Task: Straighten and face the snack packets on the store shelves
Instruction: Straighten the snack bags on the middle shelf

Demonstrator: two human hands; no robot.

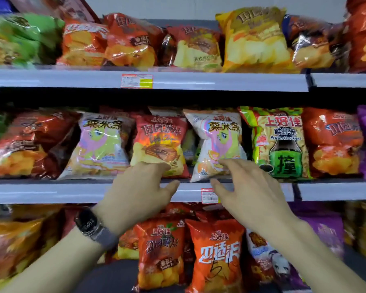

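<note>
Head view: on the middle shelf (51, 192), left hand (140, 191) is loose, fingertips at the red packet (160, 142) bottom edge. Right hand (249, 187) is spread, gripping nothing. White packet (217, 140) sits at its 12 o'clock, top leaning toward 11. Bags likely light, puffy, slick, crushable: take the side seams.

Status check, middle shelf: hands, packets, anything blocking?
Left hand open, touching red chip packet. Right hand open, at tilted white packet. No obstruction seen.

Bright, even store light from above, with glare streaks on the glossy packets (133, 51), dark shadow bands under the 2 shelf lips (51, 80), sharpest detail at centre, and smeared blur with wide-angle bowing toward both side edges.
</note>
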